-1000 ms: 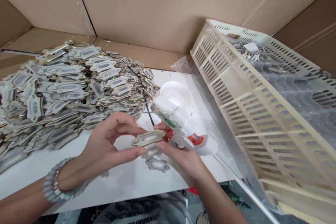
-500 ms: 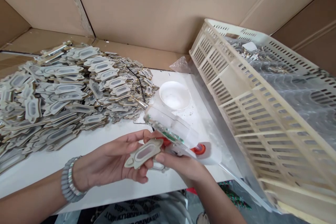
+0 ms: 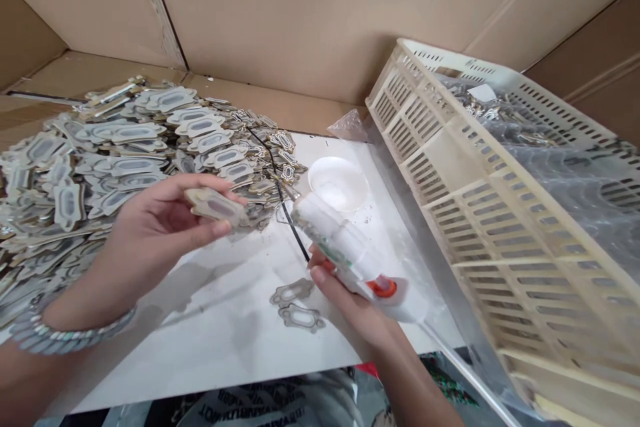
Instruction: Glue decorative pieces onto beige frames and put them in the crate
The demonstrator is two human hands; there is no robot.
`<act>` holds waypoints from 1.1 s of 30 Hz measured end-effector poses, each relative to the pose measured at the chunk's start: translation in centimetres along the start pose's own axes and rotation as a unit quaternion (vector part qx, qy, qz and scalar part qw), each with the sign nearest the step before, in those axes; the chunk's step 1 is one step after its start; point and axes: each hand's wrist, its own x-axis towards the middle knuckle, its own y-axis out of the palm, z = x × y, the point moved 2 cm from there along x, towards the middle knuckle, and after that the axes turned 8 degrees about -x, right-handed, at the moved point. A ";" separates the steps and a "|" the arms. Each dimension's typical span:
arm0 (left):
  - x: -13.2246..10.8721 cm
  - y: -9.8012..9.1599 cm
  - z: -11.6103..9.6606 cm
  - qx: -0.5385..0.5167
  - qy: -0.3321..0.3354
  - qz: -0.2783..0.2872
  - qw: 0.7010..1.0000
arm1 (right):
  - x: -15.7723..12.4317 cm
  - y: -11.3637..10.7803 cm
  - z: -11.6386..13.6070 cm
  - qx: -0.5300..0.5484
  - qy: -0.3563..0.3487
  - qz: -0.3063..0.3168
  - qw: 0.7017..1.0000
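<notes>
Brown cardboard panels (image 3: 290, 27) wall in a white tabletop (image 3: 210, 347), where a broad heap of pale plates (image 3: 130, 130) covers the left side and a round white dish (image 3: 345, 180) stands near the far edge. At right, a cream slatted crate (image 3: 437, 160) holds sheets of clear plastic and small metallic pieces, while a black cord (image 3: 296, 237) runs over the heap toward the worker's right hand (image 3: 357, 307). That hand is closed around a glue gun (image 3: 340, 227) with a translucent body and orange parts, its tip pointing up and left. The left hand (image 3: 160, 220), beaded bracelets (image 3: 65, 345) at the wrist, pinches a single plate (image 3: 215, 205) between thumb and fingers, raised in front of the heap. The plate is pale, long and narrow, with a greyish oval center and shaped ends, slightly blurred. Two thin outline frames (image 3: 286, 315) lie side by side on the bare white below.
</notes>
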 end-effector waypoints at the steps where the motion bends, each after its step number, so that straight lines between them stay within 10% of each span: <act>1: 0.1 -0.3 -0.1 0.038 0.042 -0.035 0.998 | 0.0 0.2 0.0 0.010 -0.003 -0.002 1.000; 7: -0.6 -0.1 -0.6 0.159 0.172 -0.104 0.967 | -0.4 1.4 -1.0 0.020 -0.045 0.001 0.999; 33: -1.2 0.8 -0.7 0.167 0.212 -0.065 0.961 | -0.6 2.1 -2.2 0.015 -0.059 0.042 0.997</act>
